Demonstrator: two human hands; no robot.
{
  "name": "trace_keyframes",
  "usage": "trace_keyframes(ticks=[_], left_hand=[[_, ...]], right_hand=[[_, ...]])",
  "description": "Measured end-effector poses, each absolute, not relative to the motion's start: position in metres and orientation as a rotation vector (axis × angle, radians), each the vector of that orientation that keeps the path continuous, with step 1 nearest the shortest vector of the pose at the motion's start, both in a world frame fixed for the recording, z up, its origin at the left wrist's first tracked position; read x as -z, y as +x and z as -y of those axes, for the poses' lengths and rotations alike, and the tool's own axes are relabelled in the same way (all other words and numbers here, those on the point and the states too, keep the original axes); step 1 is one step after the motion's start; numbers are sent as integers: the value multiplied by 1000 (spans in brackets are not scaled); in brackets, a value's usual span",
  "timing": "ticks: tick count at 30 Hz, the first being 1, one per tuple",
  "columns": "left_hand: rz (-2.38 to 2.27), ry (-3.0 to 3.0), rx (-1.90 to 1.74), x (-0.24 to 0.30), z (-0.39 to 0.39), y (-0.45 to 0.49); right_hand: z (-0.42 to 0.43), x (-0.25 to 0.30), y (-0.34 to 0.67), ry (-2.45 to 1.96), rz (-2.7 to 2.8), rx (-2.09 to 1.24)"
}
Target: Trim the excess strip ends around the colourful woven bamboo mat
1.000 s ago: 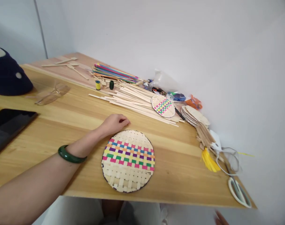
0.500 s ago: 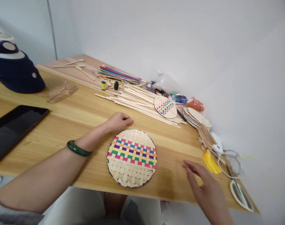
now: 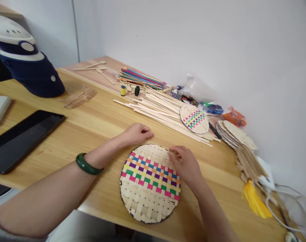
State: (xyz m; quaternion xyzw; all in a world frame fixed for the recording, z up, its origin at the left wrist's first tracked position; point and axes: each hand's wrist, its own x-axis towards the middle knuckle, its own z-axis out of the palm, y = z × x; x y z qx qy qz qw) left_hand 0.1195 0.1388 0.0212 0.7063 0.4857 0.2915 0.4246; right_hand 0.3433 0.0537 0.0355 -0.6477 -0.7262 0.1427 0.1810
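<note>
A round woven bamboo mat (image 3: 147, 191) with bands of coloured weave lies near the table's front edge. My left hand (image 3: 136, 132) rests on the wooden table (image 3: 92, 127) just beyond the mat's far rim, fingers curled under with nothing seen in them; a green bangle (image 3: 88, 164) circles that wrist. My right hand (image 3: 185, 164) lies on the mat's upper right part, fingers bent and fingertips touching the weave.
Behind the mat are a heap of bamboo strips (image 3: 163, 109), coloured strips (image 3: 141, 76), two thread spools (image 3: 130, 90), a small woven oval (image 3: 194, 118), stacked woven pieces (image 3: 233, 132) and a yellow tassel (image 3: 256, 201). At left: a dark tablet (image 3: 22, 137), clear glasses (image 3: 78, 99), a navy helmet (image 3: 27, 64).
My right hand has come up from the lower right and settled on the mat's upper right. My left hand stays at the mat's far rim. The view has shifted left.
</note>
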Motion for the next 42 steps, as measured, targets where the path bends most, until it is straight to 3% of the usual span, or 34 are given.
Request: trace_keyframes(ticks=[34, 42], left_hand=[[-1288, 1319, -627, -34, -125, 130], [-1283, 1284, -605, -37, -123, 133]], right_hand=[[-46, -23, 341, -1706, 2155, -242], [-46, -28, 340, -1730, 2029, -432]])
